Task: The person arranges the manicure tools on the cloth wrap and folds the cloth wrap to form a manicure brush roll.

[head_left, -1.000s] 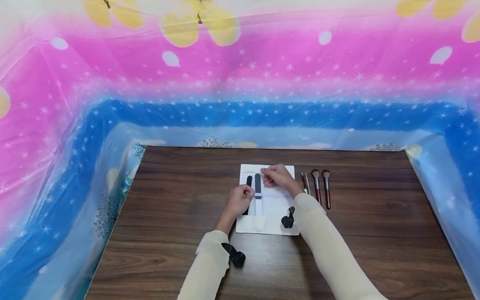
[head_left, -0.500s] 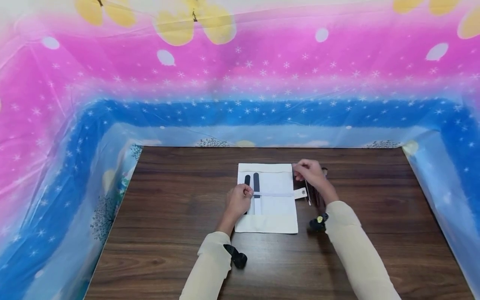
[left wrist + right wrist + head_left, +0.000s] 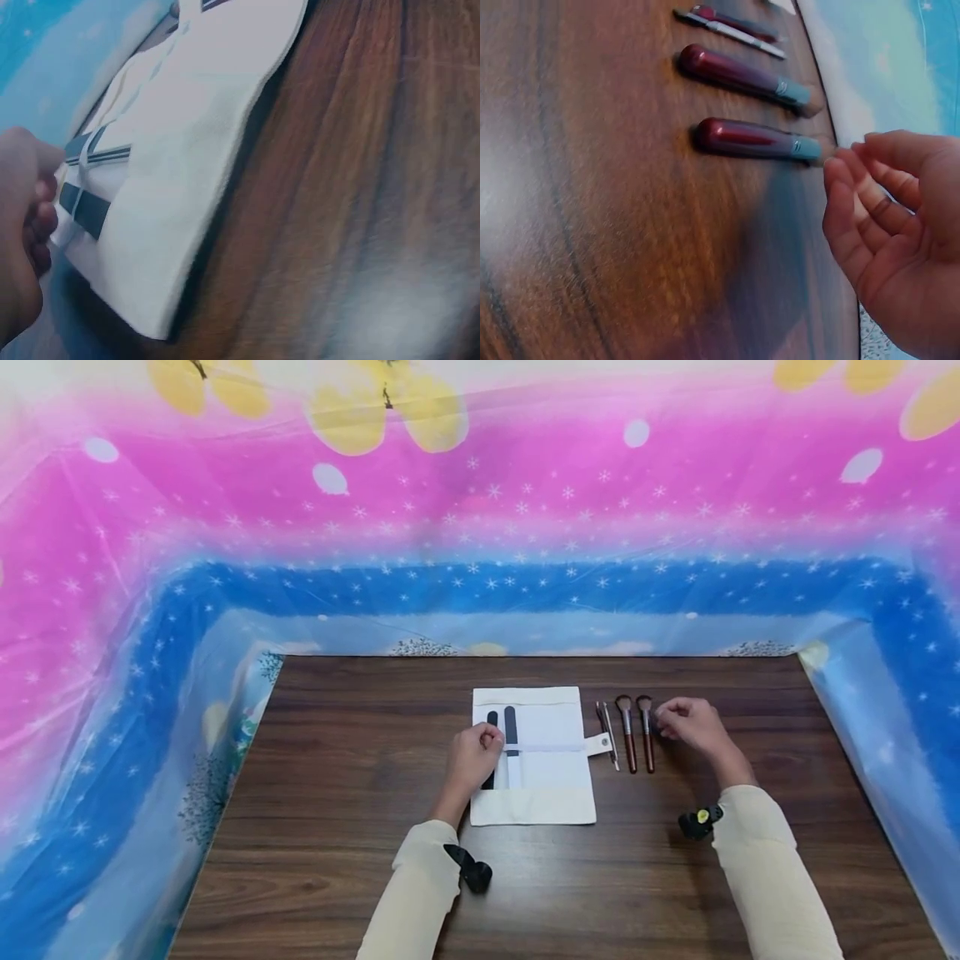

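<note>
A white fabric roll-up pouch (image 3: pixel 553 774) lies unfolded on the table, with an elastic band (image 3: pixel 543 747) across it. My left hand (image 3: pixel 471 762) is at its left side, fingers curled and pinching the elastic band by a dark nail file (image 3: pixel 491 719). A second nail file (image 3: pixel 512 722), dark above and white below, sits under the band. Fingers loosely bent and holding nothing, my right hand (image 3: pixel 697 727) hovers just right of two makeup brushes (image 3: pixel 628 739). In the right wrist view, its fingertips are close to the bristle end of the nearer brush (image 3: pixel 757 142).
Between pouch and brushes lie slim tools (image 3: pixel 739 36), one silver and one dark red. The pouch's snap tab (image 3: pixel 598 744) sticks out toward them. A patterned cloth (image 3: pixel 480 589) hangs behind the wooden table (image 3: pixel 360 735).
My right hand has moved from over the pouch rightward, past the slim tools and brushes, to their right side. The left hand has stayed at the pouch's left edge.
</note>
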Demonstrator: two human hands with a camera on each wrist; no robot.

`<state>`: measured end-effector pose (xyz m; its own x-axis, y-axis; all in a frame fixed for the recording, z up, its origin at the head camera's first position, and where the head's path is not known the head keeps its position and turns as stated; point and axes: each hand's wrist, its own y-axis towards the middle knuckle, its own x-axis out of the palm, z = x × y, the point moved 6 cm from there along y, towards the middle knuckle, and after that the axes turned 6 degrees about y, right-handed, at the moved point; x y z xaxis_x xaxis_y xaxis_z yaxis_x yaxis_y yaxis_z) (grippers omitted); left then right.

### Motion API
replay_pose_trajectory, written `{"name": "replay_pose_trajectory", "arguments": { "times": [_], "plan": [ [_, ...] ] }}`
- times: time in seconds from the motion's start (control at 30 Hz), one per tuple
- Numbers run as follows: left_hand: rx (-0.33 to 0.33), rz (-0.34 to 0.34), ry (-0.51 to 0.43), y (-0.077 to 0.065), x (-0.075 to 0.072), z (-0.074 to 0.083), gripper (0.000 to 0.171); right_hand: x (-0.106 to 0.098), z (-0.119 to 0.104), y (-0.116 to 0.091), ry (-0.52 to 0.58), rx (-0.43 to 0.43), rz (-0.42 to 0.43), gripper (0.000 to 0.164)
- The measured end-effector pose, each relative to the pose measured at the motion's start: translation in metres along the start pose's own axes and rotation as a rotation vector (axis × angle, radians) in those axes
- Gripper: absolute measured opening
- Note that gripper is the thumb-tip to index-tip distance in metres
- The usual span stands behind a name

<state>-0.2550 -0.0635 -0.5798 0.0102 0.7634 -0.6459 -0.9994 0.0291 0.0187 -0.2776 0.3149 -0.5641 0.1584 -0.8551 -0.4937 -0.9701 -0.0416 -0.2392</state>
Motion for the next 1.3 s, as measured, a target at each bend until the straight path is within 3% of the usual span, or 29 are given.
{"name": "replay_pose_trajectory", "arguments": {
  "times": [0.17,0.37,0.5,0.57,0.77,0.93,1.3],
  "plan": [
    [0.075,-0.044,-0.024,0.006,-0.003,0.006,0.01,0.0,0.006,0.0,-0.063,0.037,-0.027,0.034],
    [0.098,-0.22,0.158,0.005,0.007,0.012,0.013,0.005,0.011,0.0,-0.113,0.094,-0.056,0.034],
    [0.144,-0.266,0.273,0.006,0.016,0.018,0.021,0.008,0.014,0.0,-0.103,0.129,-0.051,0.034],
    [0.164,-0.279,0.292,0.007,0.021,0.019,0.023,0.009,0.015,0.001,-0.1,0.143,-0.042,0.034],
    [0.173,-0.285,0.19,0.009,0.03,0.021,0.023,0.012,0.015,0.006,-0.118,0.173,-0.025,0.034],
    [0.179,-0.287,0.185,0.008,0.032,0.021,0.02,0.016,0.016,0.012,-0.146,0.212,-0.034,0.03],
    [0.125,-0.255,0.175,0.007,0.033,0.018,0.013,0.021,0.007,0.012,-0.193,0.256,0.004,0.029]
  ]
}}
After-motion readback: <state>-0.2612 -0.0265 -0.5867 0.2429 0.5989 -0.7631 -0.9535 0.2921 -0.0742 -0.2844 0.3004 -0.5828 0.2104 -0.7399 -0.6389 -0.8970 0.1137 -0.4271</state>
